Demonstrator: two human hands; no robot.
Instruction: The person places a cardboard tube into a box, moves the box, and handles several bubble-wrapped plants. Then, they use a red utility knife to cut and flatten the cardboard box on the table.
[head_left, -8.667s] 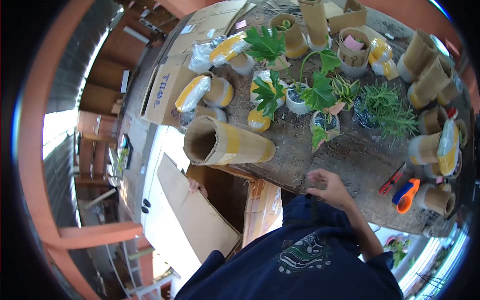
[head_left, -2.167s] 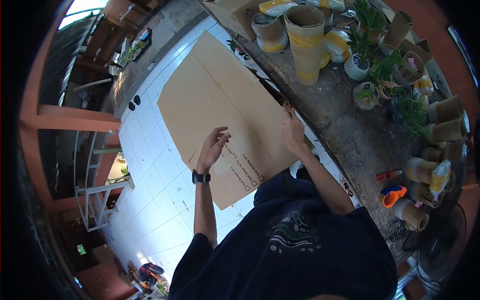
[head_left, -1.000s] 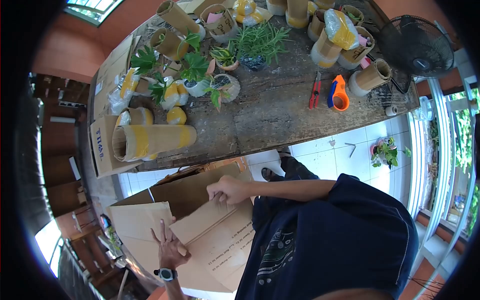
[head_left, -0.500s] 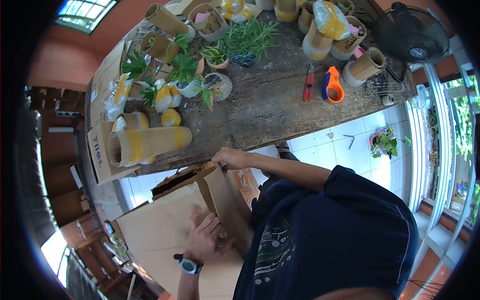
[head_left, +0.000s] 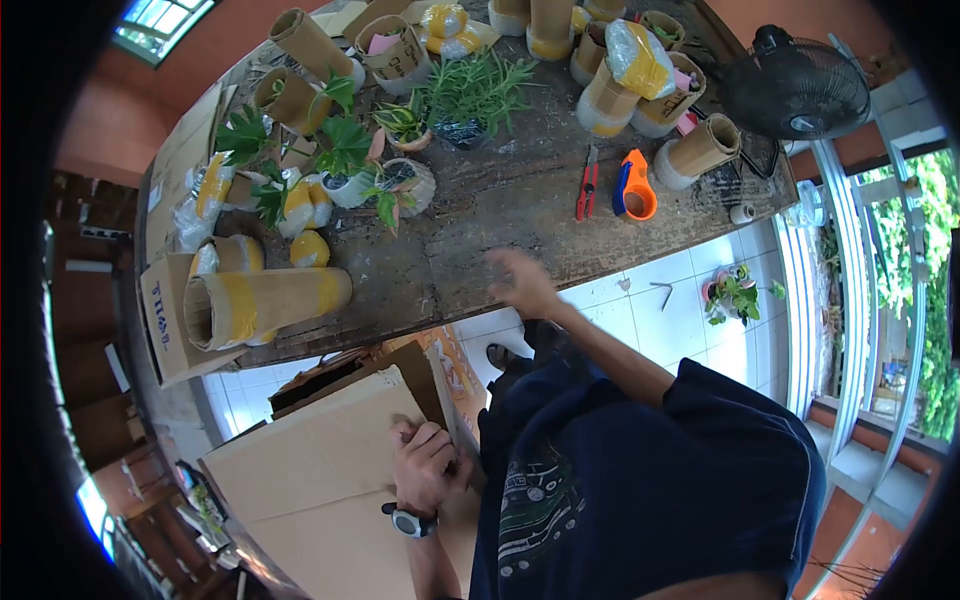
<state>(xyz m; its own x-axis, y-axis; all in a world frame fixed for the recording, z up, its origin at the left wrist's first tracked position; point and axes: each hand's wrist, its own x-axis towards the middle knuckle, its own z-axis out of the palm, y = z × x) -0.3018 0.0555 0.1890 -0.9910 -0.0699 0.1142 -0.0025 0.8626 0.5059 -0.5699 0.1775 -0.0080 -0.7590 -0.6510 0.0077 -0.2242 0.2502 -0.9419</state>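
Note:
My left hand, with a watch on its wrist, is closed at the edge of a large brown cardboard box. Its fingers curl over the cardboard beside a raised flap. Over the front part of the wooden table hovers my right hand, slightly blurred, fingers apart and holding nothing. Beyond it on the tabletop lie a red utility knife and an orange and blue tape dispenser.
Potted plants and cardboard tubes wrapped with yellow tape crowd the table's left and back. A black fan stands at the right corner. On the tiled floor sits another potted plant.
My right hand has let go of the box's flap and moved up and right over the table, its fingers opening. My left hand stays at the box. The view has shifted somewhat.

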